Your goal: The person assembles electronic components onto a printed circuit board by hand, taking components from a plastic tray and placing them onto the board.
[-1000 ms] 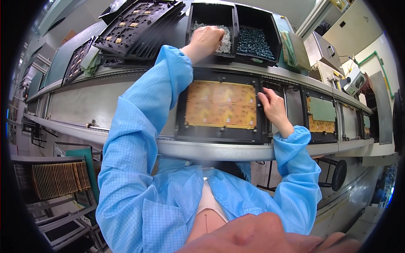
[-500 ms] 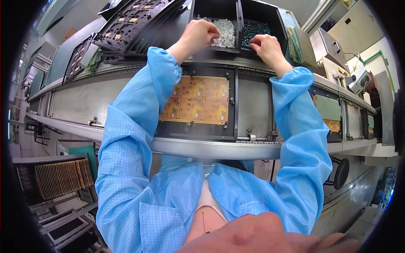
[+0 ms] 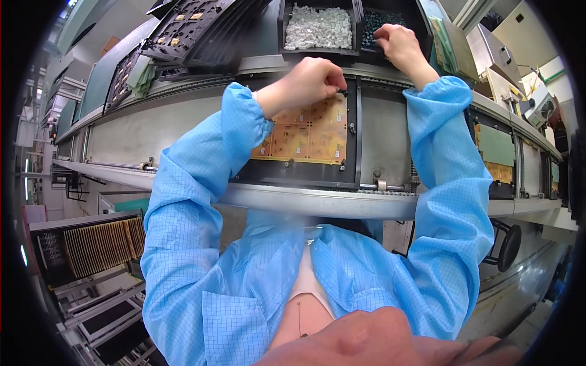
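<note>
My left hand [image 3: 308,85] is over the far edge of an orange circuit board panel [image 3: 299,143], with its fingers curled together by the far right corner. Anything pinched there is too small or hidden to make out. The panel lies in a black frame [image 3: 305,175] with small black clamps round it. My right hand [image 3: 404,50] reaches into the near part of a black bin of small dark blue parts [image 3: 384,21]. Its fingertips are drawn together at those parts, and what they grip cannot be seen. Left of that bin stands another, full of small white parts [image 3: 318,28].
Black trays with parts [image 3: 192,30] lean at the back left. Green boards [image 3: 448,46] stand right of the bins. A metal rail [image 3: 317,200] runs along the front, and another framed board [image 3: 497,152] sits farther right. A rack of boards [image 3: 101,247] stands lower left.
My left hand has come from the bin of white parts down to the panel's far edge. My right hand stays at the dark blue parts. The whole view has shifted slightly.
</note>
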`<move>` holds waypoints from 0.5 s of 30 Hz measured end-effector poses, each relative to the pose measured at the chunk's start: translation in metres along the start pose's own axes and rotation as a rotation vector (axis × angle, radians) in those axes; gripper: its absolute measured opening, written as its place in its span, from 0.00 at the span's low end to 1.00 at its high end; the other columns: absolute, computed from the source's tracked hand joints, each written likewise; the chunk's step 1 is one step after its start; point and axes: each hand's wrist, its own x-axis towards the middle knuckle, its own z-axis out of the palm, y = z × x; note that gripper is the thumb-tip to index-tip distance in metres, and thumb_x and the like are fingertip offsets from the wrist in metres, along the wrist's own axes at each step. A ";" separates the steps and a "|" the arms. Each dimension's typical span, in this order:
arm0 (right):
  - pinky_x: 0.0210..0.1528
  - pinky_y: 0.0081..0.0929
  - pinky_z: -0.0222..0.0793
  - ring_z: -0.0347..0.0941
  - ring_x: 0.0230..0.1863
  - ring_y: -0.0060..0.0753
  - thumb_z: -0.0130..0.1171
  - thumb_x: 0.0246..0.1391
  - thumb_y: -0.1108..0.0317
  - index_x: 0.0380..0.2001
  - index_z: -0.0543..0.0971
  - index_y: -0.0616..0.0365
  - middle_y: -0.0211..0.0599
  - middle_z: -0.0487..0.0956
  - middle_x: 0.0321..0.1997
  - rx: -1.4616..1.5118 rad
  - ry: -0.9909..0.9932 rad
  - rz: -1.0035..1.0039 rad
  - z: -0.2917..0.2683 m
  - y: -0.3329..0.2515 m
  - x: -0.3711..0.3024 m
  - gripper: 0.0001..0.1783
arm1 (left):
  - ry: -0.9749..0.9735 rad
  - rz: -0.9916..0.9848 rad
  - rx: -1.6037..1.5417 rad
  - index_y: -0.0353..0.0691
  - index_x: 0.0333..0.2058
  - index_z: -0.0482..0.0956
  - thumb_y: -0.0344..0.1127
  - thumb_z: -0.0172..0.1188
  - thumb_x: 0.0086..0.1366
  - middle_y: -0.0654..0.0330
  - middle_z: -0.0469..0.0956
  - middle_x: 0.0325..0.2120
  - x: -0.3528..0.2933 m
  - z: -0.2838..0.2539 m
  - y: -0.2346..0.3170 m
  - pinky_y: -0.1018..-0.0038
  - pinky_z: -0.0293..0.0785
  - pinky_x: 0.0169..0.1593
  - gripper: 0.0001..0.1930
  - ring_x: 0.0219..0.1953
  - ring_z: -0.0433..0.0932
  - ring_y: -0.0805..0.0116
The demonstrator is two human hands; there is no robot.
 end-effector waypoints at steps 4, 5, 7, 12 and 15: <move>0.44 0.31 0.73 0.79 0.39 0.41 0.62 0.57 0.68 0.40 0.85 0.56 0.42 0.82 0.36 0.264 0.005 -0.007 -0.021 -0.023 -0.035 0.09 | -0.020 0.057 0.009 0.36 0.33 0.85 0.25 0.62 0.52 0.52 0.82 0.32 -0.004 0.019 -0.017 0.67 0.79 0.43 0.08 0.36 0.83 0.57; 0.44 0.31 0.73 0.79 0.39 0.41 0.62 0.57 0.68 0.40 0.85 0.56 0.42 0.82 0.36 0.269 0.003 -0.002 -0.025 -0.030 -0.048 0.09 | -0.025 0.053 0.009 0.36 0.33 0.85 0.25 0.62 0.52 0.52 0.82 0.32 -0.005 0.020 -0.017 0.67 0.79 0.43 0.08 0.36 0.83 0.57; 0.41 0.26 0.71 0.78 0.37 0.34 0.61 0.58 0.70 0.40 0.85 0.58 0.39 0.81 0.35 0.432 -0.006 0.045 -0.033 -0.039 -0.074 0.09 | -0.023 0.024 -0.003 0.37 0.33 0.85 0.24 0.62 0.53 0.51 0.82 0.32 -0.004 0.017 -0.013 0.67 0.79 0.43 0.09 0.36 0.82 0.57; 0.40 0.21 0.70 0.76 0.36 0.24 0.60 0.60 0.72 0.41 0.84 0.61 0.33 0.81 0.35 0.609 -0.054 0.158 -0.036 -0.048 -0.122 0.09 | 0.019 -0.004 -0.002 0.37 0.36 0.83 0.32 0.61 0.57 0.52 0.82 0.31 -0.009 0.018 0.005 0.65 0.79 0.42 0.09 0.36 0.81 0.52; 0.39 0.18 0.70 0.73 0.35 0.17 0.60 0.61 0.72 0.42 0.84 0.60 0.27 0.81 0.35 0.770 -0.103 0.273 -0.028 -0.047 -0.135 0.09 | 0.076 0.024 0.064 0.37 0.36 0.82 0.32 0.62 0.57 0.53 0.82 0.29 -0.009 0.018 0.009 0.65 0.79 0.39 0.08 0.33 0.82 0.51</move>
